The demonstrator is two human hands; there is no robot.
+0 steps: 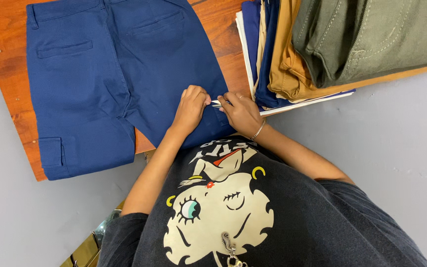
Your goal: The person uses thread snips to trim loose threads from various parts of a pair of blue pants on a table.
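Observation:
A pair of blue trousers [100, 84] lies flat on a wooden table [6, 59], back pockets up. My left hand [191, 106] pinches the fabric at the trousers' near right edge. My right hand [242, 114], with a thin bracelet on the wrist, is closed around a small pale tool [217, 103]. The tool's tip points at the spot my left fingers hold. The two hands almost touch. What kind of tool it is cannot be told.
A stack of folded trousers sits at the table's right end: navy [265, 59], tan [285, 64] and olive green [366, 39] on top. Grey floor [396, 148] surrounds the table. My dark printed shirt [253, 217] fills the bottom of the view.

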